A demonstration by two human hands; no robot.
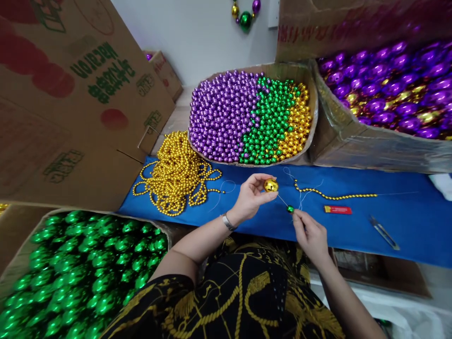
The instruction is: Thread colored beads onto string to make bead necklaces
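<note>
Between the thumb and fingers of my left hand (251, 197) is a large shiny gold bead (271, 185). A thin thread runs from it down to a small green bead (290, 209). The fingertips of my right hand (312, 235) are pinched just beside the green bead, on its thread as far as I can see. Beyond my right hand, a strand of small gold beads (339, 195) lies on the blue cloth (247, 230), with loose white thread at both ends. A heap of gold bead strands (176, 172) lies left of my hands.
A box of small purple, green and gold beads (226, 117) stands ahead. Large purple and gold beads (399, 89) fill a box at right, large green ones (88, 268) at lower left. A red lighter (337, 210) and thread snips (384, 232) lie at right. A tall carton (70, 94) rises left.
</note>
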